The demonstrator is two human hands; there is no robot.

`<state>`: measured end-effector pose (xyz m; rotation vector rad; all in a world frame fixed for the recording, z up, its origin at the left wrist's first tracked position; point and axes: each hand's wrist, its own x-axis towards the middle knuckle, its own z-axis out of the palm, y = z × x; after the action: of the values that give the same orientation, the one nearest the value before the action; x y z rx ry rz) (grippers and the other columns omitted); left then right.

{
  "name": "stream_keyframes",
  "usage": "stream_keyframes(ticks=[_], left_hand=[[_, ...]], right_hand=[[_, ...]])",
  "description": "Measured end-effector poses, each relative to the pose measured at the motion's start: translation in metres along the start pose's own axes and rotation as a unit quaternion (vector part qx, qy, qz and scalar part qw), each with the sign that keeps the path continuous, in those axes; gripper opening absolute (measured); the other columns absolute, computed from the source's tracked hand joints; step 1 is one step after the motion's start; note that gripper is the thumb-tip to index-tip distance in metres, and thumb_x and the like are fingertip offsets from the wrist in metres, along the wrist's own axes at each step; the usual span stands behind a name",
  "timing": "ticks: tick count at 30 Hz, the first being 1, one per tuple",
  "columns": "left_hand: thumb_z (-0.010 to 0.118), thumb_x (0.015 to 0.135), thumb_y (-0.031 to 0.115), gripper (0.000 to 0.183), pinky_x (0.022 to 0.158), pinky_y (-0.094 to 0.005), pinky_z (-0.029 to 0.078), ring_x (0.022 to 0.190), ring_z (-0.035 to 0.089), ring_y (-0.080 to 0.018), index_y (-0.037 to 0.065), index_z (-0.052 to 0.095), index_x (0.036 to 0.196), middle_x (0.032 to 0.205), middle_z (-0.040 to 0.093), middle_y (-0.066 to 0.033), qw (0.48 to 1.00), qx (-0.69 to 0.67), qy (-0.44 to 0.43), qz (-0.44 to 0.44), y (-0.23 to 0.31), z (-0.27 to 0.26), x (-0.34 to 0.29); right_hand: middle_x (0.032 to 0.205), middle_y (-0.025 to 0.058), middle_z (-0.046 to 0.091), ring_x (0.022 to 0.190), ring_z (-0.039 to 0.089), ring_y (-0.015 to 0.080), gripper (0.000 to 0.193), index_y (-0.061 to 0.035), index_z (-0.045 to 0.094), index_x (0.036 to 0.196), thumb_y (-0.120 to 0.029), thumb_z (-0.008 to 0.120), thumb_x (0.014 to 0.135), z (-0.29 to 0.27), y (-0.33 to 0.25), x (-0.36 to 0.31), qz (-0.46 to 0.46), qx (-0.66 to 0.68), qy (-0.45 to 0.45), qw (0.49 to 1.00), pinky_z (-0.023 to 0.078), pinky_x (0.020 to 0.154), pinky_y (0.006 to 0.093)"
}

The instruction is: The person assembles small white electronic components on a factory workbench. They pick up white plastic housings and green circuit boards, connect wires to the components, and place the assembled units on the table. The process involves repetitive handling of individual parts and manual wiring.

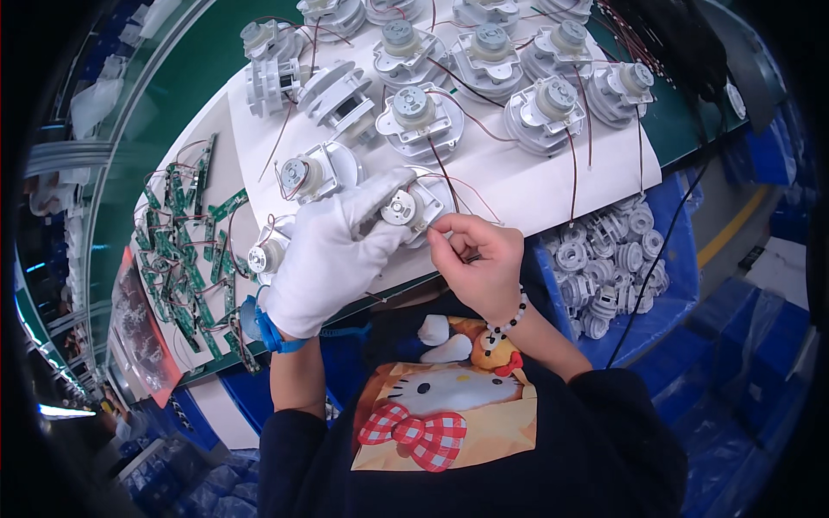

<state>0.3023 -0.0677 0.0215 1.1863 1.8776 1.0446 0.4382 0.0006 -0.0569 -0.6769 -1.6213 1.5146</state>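
Observation:
My left hand (332, 250), in a white glove, is closed round a white plastic motor assembly (429, 192) with a round silver motor (401, 208) facing up. Thin dark and red wires trail from the assembly across the white sheet. Bare, my right hand (480, 259) pinches at the assembly's lower right edge; whatever lies between thumb and forefinger is too small or hidden to make out. Beside the glove stand two similar motor assemblies, one (319, 173) just beyond it and another (269, 250) partly covered by it.
Several more motor assemblies (420, 119) with loose wires cover the white sheet (509, 186) further back. Green circuit boards (186, 242) with wires lie piled at the left. A blue bin (682, 298) of white plastic parts (604, 259) stands at the right, a black cable hanging across it.

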Motion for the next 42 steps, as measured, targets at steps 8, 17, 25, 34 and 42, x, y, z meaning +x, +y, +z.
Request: stream_keyframes(ticks=[8,17,25,34,42], left_hand=[[0.066,0.071,0.034,0.04,0.057,-0.0373,0.048,0.064,0.062,-0.0311,0.006,0.059,0.1,0.072,0.061,-0.0157,0.959,0.268,0.042,0.088,0.024,0.001,0.005],[0.067,0.066,0.03,0.035,0.05,-0.0374,0.047,0.059,0.06,-0.0285,0.008,0.056,0.091,0.068,0.059,-0.011,0.923,0.369,0.1,0.04,0.031,0.011,0.005],[0.07,0.066,0.01,0.041,0.069,-0.028,0.049,0.074,0.063,-0.0185,-0.003,0.056,0.103,0.08,0.061,-0.0118,0.912,0.204,0.316,0.163,0.11,-0.086,-0.076],[0.062,0.07,0.035,0.042,0.066,-0.0366,0.049,0.071,0.063,-0.0305,0.0,0.062,0.092,0.073,0.063,-0.018,0.883,0.414,0.21,-0.072,0.003,-0.188,0.031],[0.064,0.072,0.033,0.049,0.067,-0.038,0.048,0.078,0.061,-0.0324,0.001,0.053,0.108,0.097,0.058,-0.0205,0.914,0.38,0.141,0.019,-0.038,-0.186,0.045]], right_hand=[[0.051,0.005,0.052,0.043,0.05,0.0084,0.008,0.001,0.062,0.08,-0.001,0.064,0.072,-0.015,-0.016,0.007,-0.007,-0.107,-0.057,0.993,0.039,0.043,0.021],[0.071,0.0095,0.064,0.061,0.063,0.0198,0.025,0.0002,0.062,0.089,-0.005,0.071,0.067,-0.069,-0.072,0.012,-0.123,-0.255,-0.165,0.945,0.048,0.055,0.0269],[0.067,0.0101,0.063,0.057,0.061,0.0197,0.024,0.001,0.062,0.088,0.005,0.065,0.065,-0.127,-0.118,0.063,-0.28,-0.344,-0.043,0.895,0.046,0.054,0.0254],[0.068,0.0115,0.063,0.058,0.061,0.0171,0.012,0.0012,0.065,0.08,-0.006,0.067,0.071,-0.132,-0.101,0.198,-0.191,-0.372,-0.104,0.902,0.047,0.055,0.0248],[0.078,0.011,0.067,0.07,0.064,0.02,0.019,-0.0032,0.068,0.083,-0.016,0.07,0.069,-0.209,-0.061,0.342,-0.062,-0.571,-0.093,0.813,0.05,0.069,0.0296]])
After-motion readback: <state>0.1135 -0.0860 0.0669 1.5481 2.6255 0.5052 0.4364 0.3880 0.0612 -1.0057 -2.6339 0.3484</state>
